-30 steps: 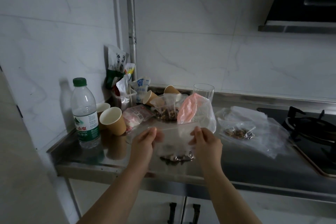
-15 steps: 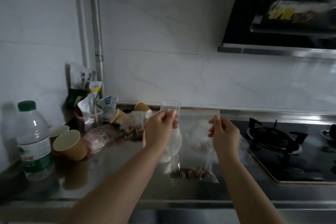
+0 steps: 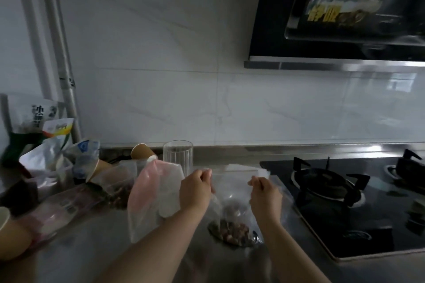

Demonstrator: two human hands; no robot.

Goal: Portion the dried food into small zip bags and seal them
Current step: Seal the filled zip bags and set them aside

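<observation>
A clear zip bag (image 3: 232, 193) hangs upright over the steel counter (image 3: 96, 246), with brown dried food (image 3: 232, 230) gathered at its bottom near the counter. My left hand (image 3: 195, 188) pinches the bag's top left corner. My right hand (image 3: 264, 193) pinches the top right corner, fingers curled on the strip. The bag's top edge runs between the two hands, blurred. A larger clear bag holding dried food (image 3: 119, 188) lies behind to the left.
A pink and clear plastic bag (image 3: 151, 195) stands left of my hands, an empty glass (image 3: 178, 156) behind it. Paper cups (image 3: 13, 236), food packets (image 3: 30, 117) and wrappers crowd the left. A black gas hob (image 3: 345, 204) lies right, a range hood (image 3: 345, 14) above.
The bag and both hands have dropped lower, so the food end now sits near the counter. My head has turned right and up, and the water bottle has left the view.
</observation>
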